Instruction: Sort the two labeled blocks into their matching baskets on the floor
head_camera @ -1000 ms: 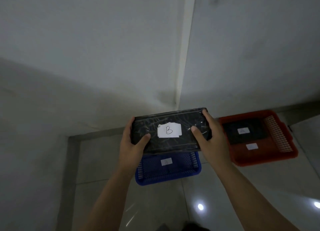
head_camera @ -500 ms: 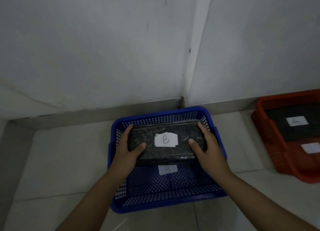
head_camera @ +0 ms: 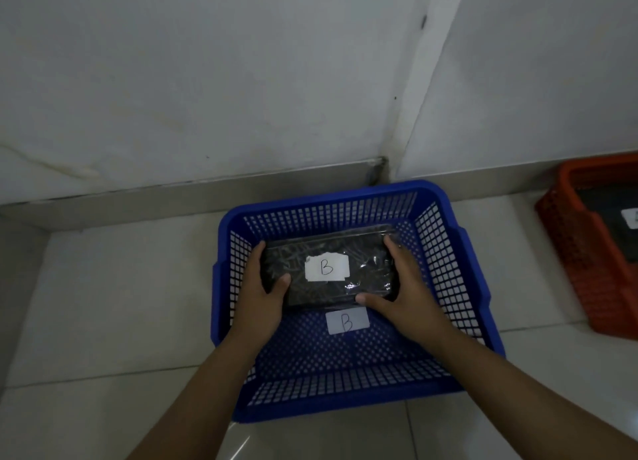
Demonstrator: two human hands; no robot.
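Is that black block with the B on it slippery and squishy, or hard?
The B block is probably hard: its flat top and straight edges hold their shape between the left hand and right hand. It may be a bit slippery, since shiny, crinkly clear wrap covers it. Being flat and boxy, it likely won't roll in the blue basket.

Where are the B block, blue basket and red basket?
B block (head_camera: 362, 252), head view, wrapped top right of its label.
blue basket (head_camera: 345, 406), head view, near rim.
red basket (head_camera: 587, 269), head view, left mesh wall.
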